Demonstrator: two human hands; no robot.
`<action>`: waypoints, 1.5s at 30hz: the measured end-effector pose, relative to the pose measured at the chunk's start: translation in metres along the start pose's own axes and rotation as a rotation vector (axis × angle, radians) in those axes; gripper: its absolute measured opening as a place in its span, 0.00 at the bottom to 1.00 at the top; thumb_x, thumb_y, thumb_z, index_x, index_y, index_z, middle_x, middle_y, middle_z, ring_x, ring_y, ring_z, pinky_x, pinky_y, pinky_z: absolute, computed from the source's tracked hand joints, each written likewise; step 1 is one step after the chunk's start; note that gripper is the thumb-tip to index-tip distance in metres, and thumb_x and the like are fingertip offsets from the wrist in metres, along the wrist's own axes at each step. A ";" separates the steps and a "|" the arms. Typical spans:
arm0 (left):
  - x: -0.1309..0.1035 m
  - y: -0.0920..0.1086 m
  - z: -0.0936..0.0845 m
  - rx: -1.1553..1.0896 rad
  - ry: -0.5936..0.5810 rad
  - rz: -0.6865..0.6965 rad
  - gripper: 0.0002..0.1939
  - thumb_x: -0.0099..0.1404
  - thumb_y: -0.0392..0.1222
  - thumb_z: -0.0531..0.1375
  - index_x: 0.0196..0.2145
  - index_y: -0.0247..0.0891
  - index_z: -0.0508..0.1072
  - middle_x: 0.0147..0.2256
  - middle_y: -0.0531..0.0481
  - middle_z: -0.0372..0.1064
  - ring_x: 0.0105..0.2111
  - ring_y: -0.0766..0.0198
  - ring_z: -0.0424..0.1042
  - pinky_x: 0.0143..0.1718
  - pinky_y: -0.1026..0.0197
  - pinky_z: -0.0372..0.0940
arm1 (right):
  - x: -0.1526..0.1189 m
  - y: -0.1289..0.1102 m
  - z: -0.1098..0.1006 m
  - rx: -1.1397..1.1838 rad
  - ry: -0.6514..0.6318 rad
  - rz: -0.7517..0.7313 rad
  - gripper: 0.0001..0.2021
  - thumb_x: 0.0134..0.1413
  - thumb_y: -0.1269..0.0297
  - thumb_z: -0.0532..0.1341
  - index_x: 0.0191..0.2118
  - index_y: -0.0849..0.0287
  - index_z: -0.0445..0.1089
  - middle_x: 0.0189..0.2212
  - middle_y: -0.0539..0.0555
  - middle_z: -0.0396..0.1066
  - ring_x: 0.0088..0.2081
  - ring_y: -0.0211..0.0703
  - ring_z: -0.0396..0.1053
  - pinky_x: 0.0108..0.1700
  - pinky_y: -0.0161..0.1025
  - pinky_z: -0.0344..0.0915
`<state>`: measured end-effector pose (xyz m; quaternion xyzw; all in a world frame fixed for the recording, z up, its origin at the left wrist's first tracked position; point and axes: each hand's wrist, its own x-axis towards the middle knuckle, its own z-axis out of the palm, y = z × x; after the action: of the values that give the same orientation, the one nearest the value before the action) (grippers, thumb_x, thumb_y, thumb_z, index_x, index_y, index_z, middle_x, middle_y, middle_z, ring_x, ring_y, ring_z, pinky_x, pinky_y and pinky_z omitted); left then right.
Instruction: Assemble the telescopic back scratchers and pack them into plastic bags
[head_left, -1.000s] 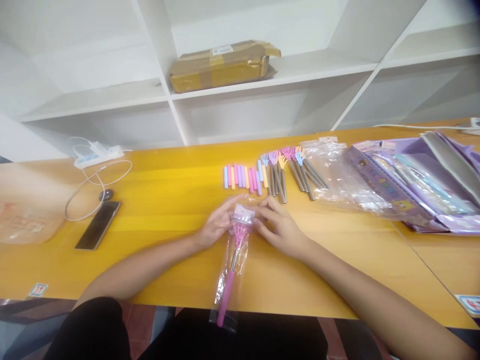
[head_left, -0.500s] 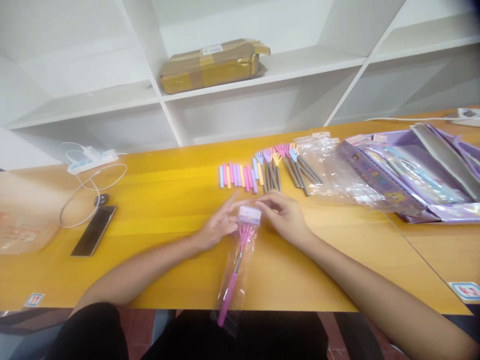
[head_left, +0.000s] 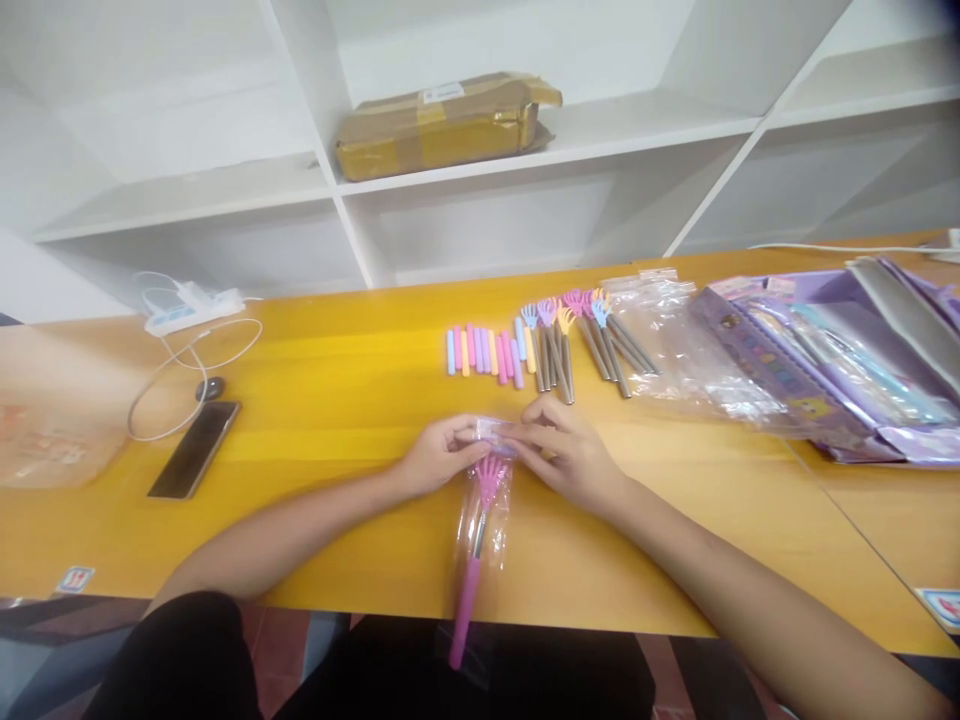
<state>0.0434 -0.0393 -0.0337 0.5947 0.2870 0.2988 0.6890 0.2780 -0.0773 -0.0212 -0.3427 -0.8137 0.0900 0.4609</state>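
The head view is showing both hands meeting over the worktop (head_left: 322,460), near its front edge. The left hand (head_left: 442,455) is pinching the upper left side of a clear bag (head_left: 498,540) between thumb and fingers, while the right hand (head_left: 574,465) is pinching the upper right side. Inside, a pink back scratcher (head_left: 467,592) is pointing its claw toward the hands, its handle extending past the front edge. Colored grips (head_left: 485,353) and metal-stemmed claws (head_left: 593,347) are lying toward the back edge.
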 end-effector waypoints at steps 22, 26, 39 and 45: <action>-0.005 0.000 0.003 0.154 0.115 0.068 0.15 0.67 0.48 0.69 0.42 0.34 0.73 0.33 0.50 0.76 0.30 0.68 0.74 0.33 0.67 0.67 | -0.001 -0.018 0.018 0.230 -0.150 0.481 0.09 0.68 0.57 0.62 0.41 0.57 0.69 0.28 0.49 0.69 0.26 0.36 0.64 0.29 0.35 0.61; -0.005 -0.002 0.001 0.212 0.117 0.080 0.11 0.65 0.42 0.68 0.41 0.35 0.73 0.31 0.53 0.74 0.28 0.70 0.72 0.32 0.68 0.66 | 0.000 -0.021 0.023 0.210 -0.145 0.501 0.08 0.64 0.59 0.63 0.38 0.58 0.69 0.26 0.48 0.69 0.26 0.36 0.64 0.29 0.34 0.60; -0.006 0.000 0.002 0.310 0.122 0.090 0.11 0.59 0.36 0.67 0.39 0.37 0.71 0.30 0.55 0.71 0.28 0.70 0.69 0.31 0.68 0.64 | 0.000 -0.025 0.030 0.199 -0.157 0.475 0.07 0.60 0.62 0.62 0.33 0.57 0.65 0.24 0.47 0.66 0.25 0.35 0.62 0.29 0.33 0.58; -0.005 -0.008 -0.002 0.235 0.121 0.066 0.10 0.61 0.35 0.66 0.42 0.36 0.73 0.32 0.52 0.75 0.30 0.69 0.73 0.34 0.67 0.66 | 0.001 -0.023 0.022 0.230 -0.146 0.502 0.07 0.59 0.61 0.64 0.34 0.57 0.67 0.24 0.47 0.67 0.24 0.35 0.62 0.28 0.33 0.59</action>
<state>0.0392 -0.0424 -0.0422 0.6612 0.3413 0.3213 0.5857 0.2488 -0.0901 -0.0225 -0.4717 -0.7188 0.3175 0.4000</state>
